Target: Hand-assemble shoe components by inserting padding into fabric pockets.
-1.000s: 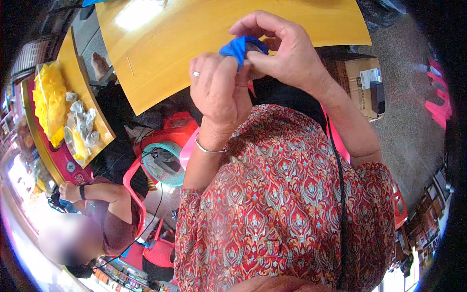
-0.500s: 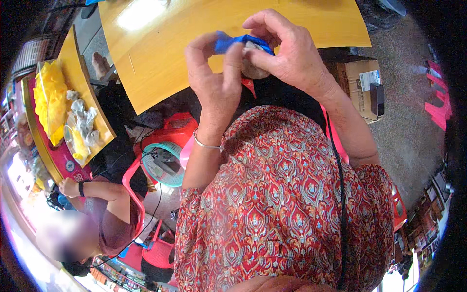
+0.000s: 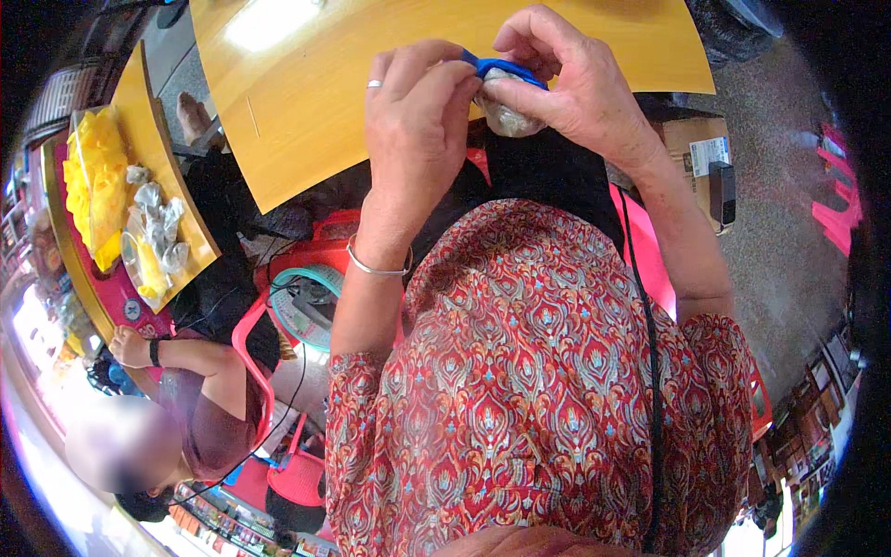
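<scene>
Over the near edge of the yellow table, both my hands are around a blue piece of thin, soft material and a crumpled clear plastic bundle beneath it. My left hand, with a ring and a bracelet, is closed, its fingertips pinching the left end of the blue material. My right hand is closed on the bundle, its thumb lying across the top of the plastic and its other fingers curled behind the blue material. What the plastic contains, I cannot make out.
The yellow table spreads ahead. On a side table at left lie a bag of yellow material and several small clear bags. A person sits there. A teal basket is on a red chair; a cardboard box stands right.
Both hands and the bundle have moved a little to the right. My left hand has turned, its back now showing more, and its fingers have come together on the blue material's end.
</scene>
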`<state>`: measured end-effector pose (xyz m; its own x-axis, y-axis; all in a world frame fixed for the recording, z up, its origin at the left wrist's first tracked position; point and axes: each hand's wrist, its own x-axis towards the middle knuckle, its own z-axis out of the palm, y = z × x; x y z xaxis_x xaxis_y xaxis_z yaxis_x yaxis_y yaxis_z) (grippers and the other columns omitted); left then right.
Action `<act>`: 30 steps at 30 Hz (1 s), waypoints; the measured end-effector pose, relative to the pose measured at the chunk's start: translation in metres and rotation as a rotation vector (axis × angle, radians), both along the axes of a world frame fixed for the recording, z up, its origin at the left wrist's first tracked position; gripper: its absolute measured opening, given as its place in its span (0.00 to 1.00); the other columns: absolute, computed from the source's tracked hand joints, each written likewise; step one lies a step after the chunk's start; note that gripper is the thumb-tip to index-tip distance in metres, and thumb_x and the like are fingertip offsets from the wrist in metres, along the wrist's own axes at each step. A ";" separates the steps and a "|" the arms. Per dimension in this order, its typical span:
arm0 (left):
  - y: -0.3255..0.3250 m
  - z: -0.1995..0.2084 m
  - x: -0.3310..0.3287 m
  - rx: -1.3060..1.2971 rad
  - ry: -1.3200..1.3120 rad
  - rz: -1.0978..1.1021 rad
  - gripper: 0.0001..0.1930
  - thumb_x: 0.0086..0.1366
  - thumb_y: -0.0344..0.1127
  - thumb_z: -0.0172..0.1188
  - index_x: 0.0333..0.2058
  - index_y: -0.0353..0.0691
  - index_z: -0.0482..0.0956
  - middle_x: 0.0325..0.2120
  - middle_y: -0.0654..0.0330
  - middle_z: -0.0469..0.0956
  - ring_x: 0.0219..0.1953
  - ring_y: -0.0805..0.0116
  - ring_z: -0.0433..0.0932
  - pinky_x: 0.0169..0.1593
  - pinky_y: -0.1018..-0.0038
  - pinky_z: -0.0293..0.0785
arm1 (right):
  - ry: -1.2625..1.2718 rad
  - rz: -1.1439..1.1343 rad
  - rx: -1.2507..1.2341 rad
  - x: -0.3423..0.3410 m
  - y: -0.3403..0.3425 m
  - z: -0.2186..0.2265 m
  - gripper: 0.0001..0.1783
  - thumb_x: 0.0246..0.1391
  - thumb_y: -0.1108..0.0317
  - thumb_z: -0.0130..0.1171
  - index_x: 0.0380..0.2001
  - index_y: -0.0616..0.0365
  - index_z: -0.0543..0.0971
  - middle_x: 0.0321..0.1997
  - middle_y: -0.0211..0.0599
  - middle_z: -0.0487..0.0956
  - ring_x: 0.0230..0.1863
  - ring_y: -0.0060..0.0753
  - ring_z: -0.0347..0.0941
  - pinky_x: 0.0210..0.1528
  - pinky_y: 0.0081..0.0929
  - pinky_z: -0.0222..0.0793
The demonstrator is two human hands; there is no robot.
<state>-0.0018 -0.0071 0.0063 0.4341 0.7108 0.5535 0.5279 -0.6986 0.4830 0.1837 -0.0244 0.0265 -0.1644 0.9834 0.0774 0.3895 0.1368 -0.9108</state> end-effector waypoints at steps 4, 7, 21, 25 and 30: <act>0.000 -0.005 0.007 -0.013 -0.083 0.039 0.06 0.48 0.22 0.63 0.26 0.36 0.75 0.29 0.56 0.75 0.32 0.58 0.72 0.38 0.68 0.69 | -0.006 0.077 0.022 0.003 0.003 -0.013 0.14 0.46 0.69 0.66 0.37 0.59 0.76 0.31 0.32 0.78 0.33 0.26 0.75 0.37 0.25 0.72; -0.001 -0.010 0.010 -0.138 -0.284 0.119 0.05 0.49 0.21 0.61 0.26 0.36 0.75 0.29 0.57 0.74 0.31 0.61 0.73 0.36 0.70 0.70 | -0.071 0.159 0.213 0.001 0.008 -0.007 0.11 0.46 0.70 0.65 0.34 0.60 0.77 0.30 0.32 0.77 0.33 0.28 0.74 0.36 0.25 0.70; -0.011 -0.019 0.014 -0.054 -0.275 0.208 0.06 0.50 0.22 0.61 0.27 0.36 0.74 0.29 0.55 0.74 0.31 0.58 0.71 0.38 0.66 0.66 | -0.245 0.227 0.395 -0.003 0.004 -0.012 0.12 0.46 0.77 0.61 0.38 0.56 0.80 0.35 0.35 0.73 0.36 0.35 0.74 0.37 0.25 0.71; -0.010 -0.011 0.018 0.145 -0.194 0.199 0.06 0.50 0.22 0.62 0.28 0.37 0.75 0.30 0.56 0.75 0.33 0.60 0.73 0.39 0.68 0.68 | -0.253 0.057 0.481 -0.011 -0.003 -0.016 0.12 0.45 0.77 0.63 0.36 0.57 0.79 0.34 0.35 0.74 0.34 0.34 0.75 0.36 0.24 0.71; -0.010 -0.007 0.024 0.167 -0.263 0.048 0.06 0.55 0.23 0.62 0.32 0.36 0.76 0.31 0.56 0.76 0.35 0.63 0.75 0.39 0.72 0.72 | -0.068 -0.183 0.073 -0.010 0.006 0.001 0.11 0.49 0.70 0.64 0.32 0.62 0.73 0.28 0.38 0.77 0.26 0.29 0.75 0.27 0.23 0.68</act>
